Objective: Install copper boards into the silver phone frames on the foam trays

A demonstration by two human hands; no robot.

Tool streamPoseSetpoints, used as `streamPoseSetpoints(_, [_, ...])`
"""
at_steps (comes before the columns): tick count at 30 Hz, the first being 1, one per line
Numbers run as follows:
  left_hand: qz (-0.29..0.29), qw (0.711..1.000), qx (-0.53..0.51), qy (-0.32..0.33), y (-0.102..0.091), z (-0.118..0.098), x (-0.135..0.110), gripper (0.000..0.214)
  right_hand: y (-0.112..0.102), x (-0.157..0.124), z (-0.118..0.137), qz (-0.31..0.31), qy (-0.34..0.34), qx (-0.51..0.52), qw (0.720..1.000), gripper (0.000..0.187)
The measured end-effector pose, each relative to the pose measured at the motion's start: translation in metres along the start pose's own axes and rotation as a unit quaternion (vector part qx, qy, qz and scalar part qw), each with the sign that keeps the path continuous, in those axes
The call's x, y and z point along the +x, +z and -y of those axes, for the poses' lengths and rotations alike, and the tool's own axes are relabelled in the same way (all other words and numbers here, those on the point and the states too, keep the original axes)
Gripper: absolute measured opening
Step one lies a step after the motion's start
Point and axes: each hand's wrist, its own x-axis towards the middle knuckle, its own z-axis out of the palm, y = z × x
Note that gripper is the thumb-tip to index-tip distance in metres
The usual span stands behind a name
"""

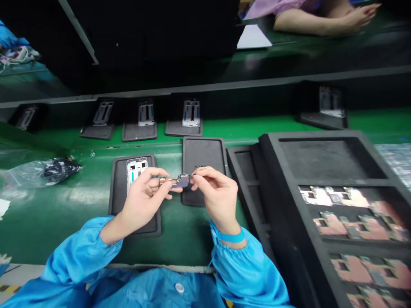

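Note:
My left hand grips a small phone circuit board by its left end, between thumb and fingers. At the board's right end, the thumb and fingertips of my right hand are pinched together; whatever is between them is too small to make out. Both hands are above a black foam tray, on which some small dark pieces show just behind my right fingertips. Partly hidden behind my left hand, a silver phone frame lies in another black tray.
Several phone frames in black trays line a green strip at the back. On the right, a large black foam tray holds rows of circuit boards. A plastic bag lies left. A co-worker's arm rests across the far side.

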Motion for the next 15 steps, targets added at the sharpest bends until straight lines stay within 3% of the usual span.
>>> streamPoseSetpoints(6, [-0.015, 0.998, 0.044, 0.035, 0.002, 0.008, -0.003, 0.026, -0.001, -0.004, -0.001, 0.038, -0.023, -0.061, 0.997, 0.005])
streamPoseSetpoints(15, [-0.009, 0.983, 0.134, 0.128, 0.0, 0.014, -0.011, 0.013, 0.005, -0.008, 0.003, 0.02, -0.084, -0.081, 0.993, 0.015])
